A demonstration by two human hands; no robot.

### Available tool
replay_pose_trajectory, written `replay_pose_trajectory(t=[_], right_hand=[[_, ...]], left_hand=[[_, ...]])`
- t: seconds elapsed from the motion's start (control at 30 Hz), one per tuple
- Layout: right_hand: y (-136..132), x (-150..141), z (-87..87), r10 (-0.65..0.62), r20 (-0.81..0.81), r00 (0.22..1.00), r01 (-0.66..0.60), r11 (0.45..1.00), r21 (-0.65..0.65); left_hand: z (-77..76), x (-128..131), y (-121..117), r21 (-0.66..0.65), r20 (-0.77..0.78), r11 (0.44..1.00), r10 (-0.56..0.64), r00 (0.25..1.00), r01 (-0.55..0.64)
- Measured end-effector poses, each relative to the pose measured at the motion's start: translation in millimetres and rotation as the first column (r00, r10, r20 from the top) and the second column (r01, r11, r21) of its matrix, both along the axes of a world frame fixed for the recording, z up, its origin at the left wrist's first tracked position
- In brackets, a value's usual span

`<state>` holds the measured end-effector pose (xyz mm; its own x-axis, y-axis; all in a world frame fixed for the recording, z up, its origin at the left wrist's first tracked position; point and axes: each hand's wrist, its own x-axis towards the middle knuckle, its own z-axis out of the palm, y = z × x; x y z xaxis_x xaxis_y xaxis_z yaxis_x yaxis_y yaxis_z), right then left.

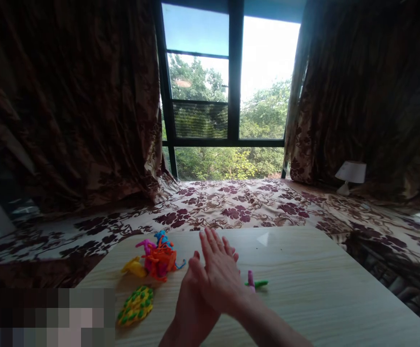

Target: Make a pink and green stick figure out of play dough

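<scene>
Over the middle of the table, my right hand [221, 272] lies across my left hand [195, 294], palm against palm. The right fingers are stretched forward and held close together. Most of the left hand is hidden beneath; its thumb shows on the left. Whatever lies between the palms, if anything, cannot be seen. Left of the hands sits a tangled heap of orange modelling clay [161, 260], with magenta clay [147, 247], blue clay [161, 237] and yellow clay [134, 266] around it. Nearer me is a yellow oval clay piece with green dots [136, 306].
A pink stick-shaped piece [250, 278] and a green one [262, 283] lie crossed just right of my hands on the pale wooden table [314, 279]. Beyond are a flower-patterned cloth [238, 205], a window and dark curtains [87, 96]. A small white lamp [351, 172] stands far right.
</scene>
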<state>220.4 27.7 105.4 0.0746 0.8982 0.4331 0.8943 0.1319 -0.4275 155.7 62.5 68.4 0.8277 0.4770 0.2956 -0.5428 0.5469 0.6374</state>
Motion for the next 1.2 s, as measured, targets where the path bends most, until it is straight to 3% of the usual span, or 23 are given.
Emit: replay_pose_trajectory(t=[0.1,0.23,0.37,0.43,0.5,0.6,0.67,0.73,0.77,0.8,0.83,0.87,0.93,1.07,1.2], right_hand=[[10,14,1.2,-0.067,0.005,0.998,0.067,0.998,-0.003],[-15,10,-8.0,0.033,0.044,0.998,-0.033,0.999,-0.005],[-28,-10,-8.6,0.152,0.030,0.988,-0.152,0.988,0.000],[-24,-10,-4.8,0.152,0.026,0.988,-0.153,0.988,0.036],[-19,-1,-3.0,0.086,0.014,0.996,-0.086,0.994,0.069],[-20,23,-6.9,0.039,0.039,0.998,-0.042,0.995,0.090],[-29,44,-12.4,0.063,0.073,0.995,-0.071,0.991,0.116],[-44,71,-20.3,0.058,0.072,0.996,-0.068,0.988,0.142],[-53,88,-25.7,0.022,0.048,0.999,-0.029,0.989,0.143],[-64,107,-32.4,-0.037,0.026,0.999,0.034,0.992,0.121],[-77,126,-40.1,-0.107,0.020,0.994,0.106,0.991,0.080],[-90,144,-48.5,-0.162,0.032,0.986,0.161,0.987,0.029],[-118,172,-65.3,-0.174,0.112,0.978,0.185,0.978,-0.098],[-154,182,-85.7,-0.029,0.301,0.953,0.118,0.953,-0.281],[-131,167,-86.1,-0.067,0.386,0.920,0.200,0.927,-0.316]], left_hand=[[6.4,1,-2,-0.083,0.017,0.996,-0.021,1.000,0.022],[5.1,-6,4,-0.042,0.032,0.998,0.040,0.999,-0.039],[-7.5,0,1,0.081,-0.097,0.946,0.320,0.942,-0.313],[-8.5,4,-3,0.050,-0.072,0.904,0.427,0.902,-0.424],[-2.3,4,-5,-0.017,-0.106,0.977,0.208,0.972,-0.211],[11.6,1,-9,-0.084,-0.037,0.995,0.044,0.998,-0.046],[14.3,0,-9,-0.036,-0.108,0.998,0.044,0.993,-0.048],[7.1,2,-5,0.177,-0.287,0.966,0.236,0.928,-0.191],[-0.1,2,-1,0.379,-0.363,0.882,0.420,0.832,-0.280],[-8.8,3,4,0.609,-0.373,0.712,0.645,0.666,-0.348],[-18.3,4,10,0.840,-0.309,0.470,0.825,0.473,-0.272],[-27.9,4,16,0.974,-0.159,0.199,0.941,0.298,-0.108],[-44.1,5,25,0.997,-0.073,0.070,0.971,0.228,0.019],[-56.1,8,25,0.992,-0.040,0.016,0.980,0.194,0.125],[-52.6,11,20,0.953,0.012,-0.064,0.985,0.173,0.296]])
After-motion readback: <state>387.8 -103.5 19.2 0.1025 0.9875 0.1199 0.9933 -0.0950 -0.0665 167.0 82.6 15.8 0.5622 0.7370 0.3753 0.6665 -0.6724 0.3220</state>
